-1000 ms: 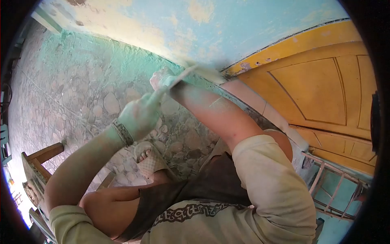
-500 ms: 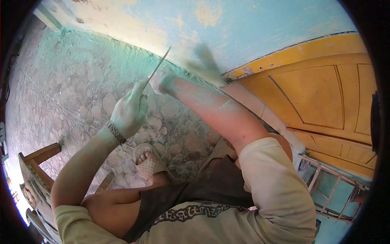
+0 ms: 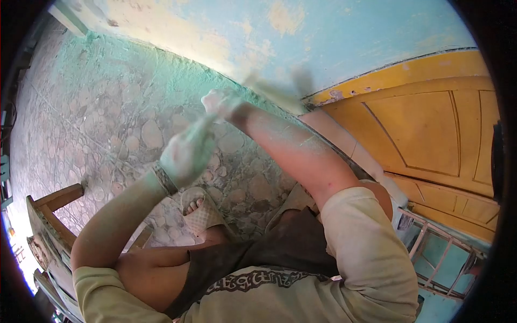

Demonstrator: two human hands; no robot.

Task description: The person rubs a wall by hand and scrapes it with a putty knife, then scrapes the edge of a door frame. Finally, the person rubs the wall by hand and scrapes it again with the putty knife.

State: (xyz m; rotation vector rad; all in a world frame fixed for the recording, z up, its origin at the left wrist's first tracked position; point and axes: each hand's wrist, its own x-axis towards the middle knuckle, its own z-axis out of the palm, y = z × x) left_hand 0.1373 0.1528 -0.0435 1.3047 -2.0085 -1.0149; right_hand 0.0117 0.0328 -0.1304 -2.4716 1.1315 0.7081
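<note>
Dusted with pale green powder, my left hand [image 3: 188, 153] is closed and smeared by motion. It holds a thin grey blade-like tool, now only a blur reaching toward my other hand. My right hand [image 3: 218, 105], also powdery, is closed low beside the wall [image 3: 344, 37], just beyond the left one. I cannot tell what it grips. A dark blurred shape [image 3: 302, 81] shows against the wall above my right forearm. The wall has peeling light-blue paint with cream patches. Green dust [image 3: 140, 67] lies along its foot.
Round-stone-patterned flooring [image 3: 118, 129] spreads to the left. My sandalled foot [image 3: 196, 207] rests below my left hand. A wooden piece of furniture [image 3: 54, 215] stands at left. On the right are a yellow panelled door [image 3: 414, 129] and a metal-framed rack [image 3: 444, 253].
My left hand has moved right and closer to my right hand, and its tool has gone from a clear line to a blur. The dark blurred shape has shifted right. The view has tilted slightly.
</note>
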